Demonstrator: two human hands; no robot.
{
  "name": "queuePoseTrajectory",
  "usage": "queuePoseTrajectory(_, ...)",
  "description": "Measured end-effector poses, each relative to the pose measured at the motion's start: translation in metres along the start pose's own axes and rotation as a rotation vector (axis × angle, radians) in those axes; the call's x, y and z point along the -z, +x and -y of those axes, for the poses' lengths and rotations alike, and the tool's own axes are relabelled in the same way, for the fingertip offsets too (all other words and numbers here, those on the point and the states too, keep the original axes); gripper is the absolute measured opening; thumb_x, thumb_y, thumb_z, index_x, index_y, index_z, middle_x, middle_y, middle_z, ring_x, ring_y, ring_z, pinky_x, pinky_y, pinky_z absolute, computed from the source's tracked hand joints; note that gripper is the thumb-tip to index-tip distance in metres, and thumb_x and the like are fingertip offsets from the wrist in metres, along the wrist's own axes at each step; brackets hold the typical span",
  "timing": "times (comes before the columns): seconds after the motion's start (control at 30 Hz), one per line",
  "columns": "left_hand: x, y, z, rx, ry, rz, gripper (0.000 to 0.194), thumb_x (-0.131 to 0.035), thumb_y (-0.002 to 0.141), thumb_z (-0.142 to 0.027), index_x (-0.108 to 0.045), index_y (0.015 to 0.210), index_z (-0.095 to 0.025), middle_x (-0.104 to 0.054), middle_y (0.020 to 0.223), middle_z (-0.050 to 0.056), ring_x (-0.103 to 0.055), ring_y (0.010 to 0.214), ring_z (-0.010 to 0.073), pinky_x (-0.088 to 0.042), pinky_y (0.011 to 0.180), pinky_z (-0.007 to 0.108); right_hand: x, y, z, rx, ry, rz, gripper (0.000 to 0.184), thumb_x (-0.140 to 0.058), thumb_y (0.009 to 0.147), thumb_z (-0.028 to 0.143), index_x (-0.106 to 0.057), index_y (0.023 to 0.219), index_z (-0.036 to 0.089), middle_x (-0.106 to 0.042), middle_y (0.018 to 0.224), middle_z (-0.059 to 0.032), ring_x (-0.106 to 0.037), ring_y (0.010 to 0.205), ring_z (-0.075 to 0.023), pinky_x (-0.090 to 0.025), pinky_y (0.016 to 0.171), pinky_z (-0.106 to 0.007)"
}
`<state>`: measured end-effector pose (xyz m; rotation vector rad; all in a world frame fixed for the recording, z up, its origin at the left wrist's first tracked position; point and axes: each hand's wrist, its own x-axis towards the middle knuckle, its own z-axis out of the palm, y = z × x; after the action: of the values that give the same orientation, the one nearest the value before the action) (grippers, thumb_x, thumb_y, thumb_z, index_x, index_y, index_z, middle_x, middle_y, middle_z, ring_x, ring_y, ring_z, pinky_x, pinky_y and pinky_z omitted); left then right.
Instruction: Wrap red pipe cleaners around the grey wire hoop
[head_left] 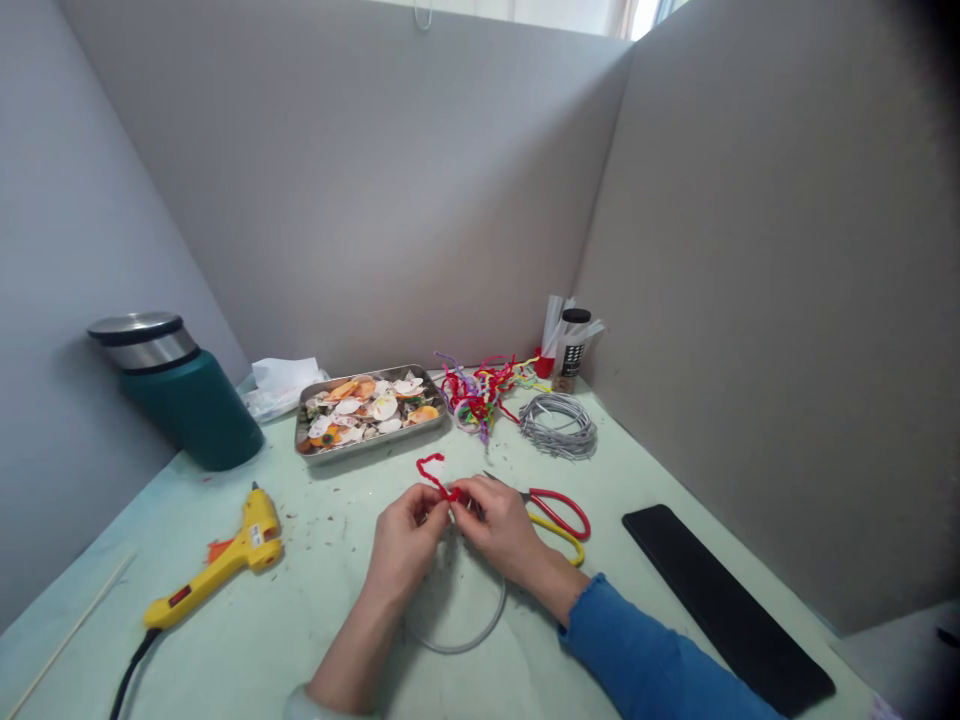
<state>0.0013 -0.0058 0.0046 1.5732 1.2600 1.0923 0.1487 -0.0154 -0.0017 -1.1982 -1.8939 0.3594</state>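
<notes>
A fuzzy red pipe cleaner (432, 472) is pinched between the fingertips of my left hand (407, 530) and my right hand (495, 520), its bent free end sticking up and away from me. Below both hands lies a grey wire ring (469, 648); its top part is hidden behind my fingers, where the red piece seems to meet it. Just right of my right hand rest scissors (559, 515) with one red and one yellow handle, their blades partly covered by the hand.
To the left are a yellow glue gun (225, 565), a thin stick (71, 640) and a teal bottle (187, 400). At the back stand a metal tray (375, 448) of shells, tangled pipe cleaners (487, 390), coiled grey wire (559, 428) and a black-lidded jar (573, 350). A black strip (727, 610) lies right.
</notes>
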Motion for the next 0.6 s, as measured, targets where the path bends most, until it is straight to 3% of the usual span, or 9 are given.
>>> queuePoseTrajectory(0.23,0.003,-0.004,-0.005,-0.073,0.203,0.004,0.012,-0.052,0.075,-0.028,-0.059,0.073,-0.018,-0.062,0.067,0.0,-0.053,0.059,0.0135,-0.036,0.057,0.022,-0.001,-0.001,0.001,-0.058,0.108,-0.003,0.019,-0.054,0.08,0.017,-0.065,0.095,0.018,-0.066,0.087,-0.0066,-0.058,0.08,-0.0173,-0.043,0.074,-0.029)
queuePoseTrajectory(0.33,0.005,-0.003,-0.008,-0.062,0.174,0.01,0.015,-0.052,0.076,-0.03,-0.059,0.072,-0.018,-0.061,0.066,0.0,-0.051,0.057,0.0131,-0.035,0.055,0.022,0.001,0.003,0.0,-0.203,0.379,-0.001,0.019,-0.057,0.08,0.025,-0.066,0.095,0.018,-0.066,0.083,-0.0053,-0.057,0.072,-0.0155,-0.044,0.068,-0.028)
queuePoseTrajectory(0.47,0.009,0.0,-0.01,-0.003,0.061,0.008,0.017,-0.055,0.075,-0.032,-0.059,0.068,-0.017,-0.059,0.062,0.0,-0.05,0.057,0.0126,-0.035,0.055,0.022,0.005,0.009,-0.004,-0.447,0.94,0.045,0.036,-0.047,0.086,0.044,-0.065,0.098,0.015,-0.063,0.076,-0.0044,-0.049,0.05,-0.0091,-0.038,0.048,-0.022)
queuePoseTrajectory(0.6,0.009,0.0,-0.013,0.137,-0.102,0.071,0.025,-0.059,0.071,-0.04,-0.06,0.073,-0.015,-0.059,0.062,0.0,-0.04,0.044,0.0082,-0.028,0.045,0.02,0.005,0.01,-0.009,-0.509,1.027,0.053,0.031,-0.058,0.08,0.041,-0.066,0.09,0.013,-0.061,0.07,-0.0026,-0.047,0.05,-0.0075,-0.036,0.046,-0.02)
